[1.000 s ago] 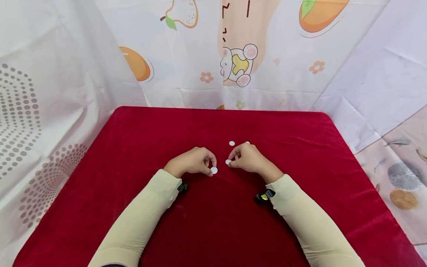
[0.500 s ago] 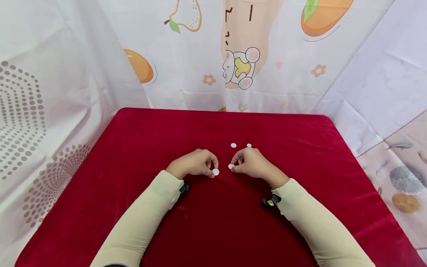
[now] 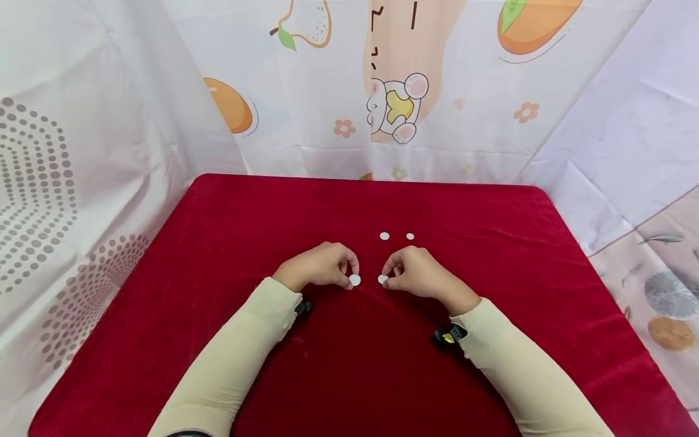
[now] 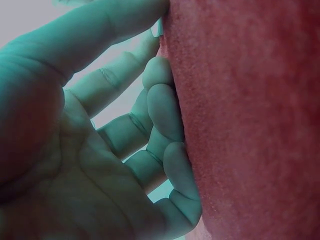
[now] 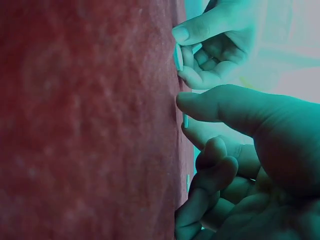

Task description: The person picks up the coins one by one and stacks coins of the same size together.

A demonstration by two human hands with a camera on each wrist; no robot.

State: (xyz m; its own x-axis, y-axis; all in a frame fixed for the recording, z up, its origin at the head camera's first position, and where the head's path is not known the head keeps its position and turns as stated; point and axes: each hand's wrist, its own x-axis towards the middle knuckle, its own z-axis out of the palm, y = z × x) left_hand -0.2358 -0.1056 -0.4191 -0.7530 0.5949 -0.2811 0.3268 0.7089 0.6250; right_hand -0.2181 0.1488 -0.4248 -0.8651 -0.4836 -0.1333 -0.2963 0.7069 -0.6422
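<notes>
Two small white discs are held close to the red cloth, side by side with a gap between them. My left hand (image 3: 326,265) pinches the left white disc (image 3: 355,280) between thumb and index finger. With the same grip, my right hand (image 3: 419,273) holds the right white disc (image 3: 383,279). In the right wrist view the right hand's disc (image 5: 185,120) stands on edge between the fingertips, and the left hand's disc (image 5: 178,56) shows above it. The left wrist view shows the left palm and curled fingers (image 4: 165,112) against the cloth; its disc is hidden there.
Two more white discs lie flat beyond the hands, a left one (image 3: 384,236) and a right one (image 3: 410,236). The red cloth (image 3: 349,370) covers the whole table. Patterned white curtains (image 3: 306,91) hang behind and at both sides.
My right hand has drawn its disc back toward me, level with the left one. The far right disc, partly covered before, now shows fully. The left hand stays nearly still.
</notes>
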